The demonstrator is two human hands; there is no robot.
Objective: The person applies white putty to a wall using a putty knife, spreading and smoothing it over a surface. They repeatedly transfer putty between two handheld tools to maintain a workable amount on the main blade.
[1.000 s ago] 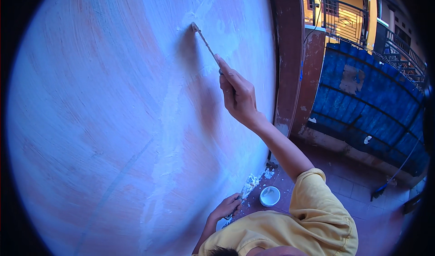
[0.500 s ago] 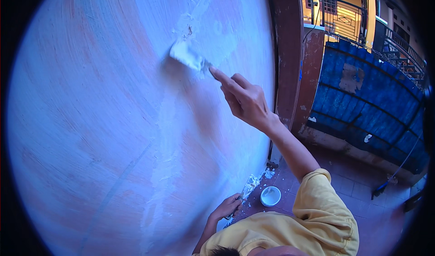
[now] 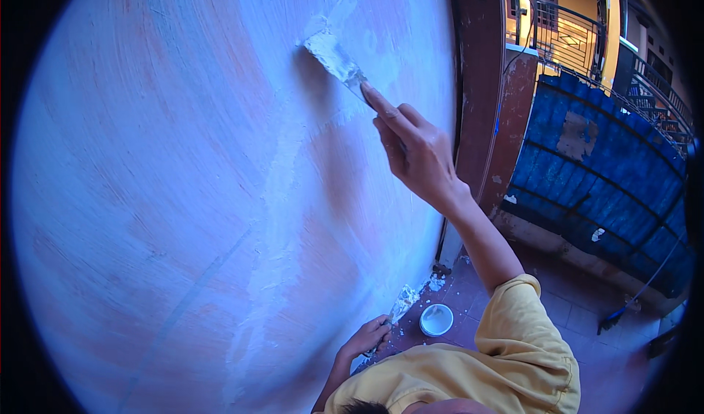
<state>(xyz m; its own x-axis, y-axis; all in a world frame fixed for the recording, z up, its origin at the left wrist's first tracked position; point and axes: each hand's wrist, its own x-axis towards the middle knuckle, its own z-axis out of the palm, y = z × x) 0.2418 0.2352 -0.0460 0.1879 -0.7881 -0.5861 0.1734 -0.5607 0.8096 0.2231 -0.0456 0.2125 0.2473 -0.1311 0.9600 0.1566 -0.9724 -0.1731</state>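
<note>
My right hand point(image 3: 419, 144) is closed round the handle of a putty knife point(image 3: 337, 60), with a finger stretched along it. White putty coats the blade, which lies against the wall point(image 3: 147, 157) near the top of a pale filled streak point(image 3: 279, 201). Low down by the wall, my left hand point(image 3: 369, 336) grips a second putty knife point(image 3: 401, 304), its blade loaded with lumpy white putty. Most of that knife's handle is hidden by my fingers. On the tiled floor beside it stands a white tub point(image 3: 437, 320) with pale putty inside.
Putty crumbs point(image 3: 437, 282) lie along the foot of the wall. A dark red post point(image 3: 480, 69) bounds the wall at the right. Beyond it are a blue sheeted gate point(image 3: 594, 157) and a broom point(image 3: 612, 319) on the floor.
My right hand has pushed the putty knife up along the streak, and its blade now covers the rough spot that showed above it. My left hand has barely moved.
</note>
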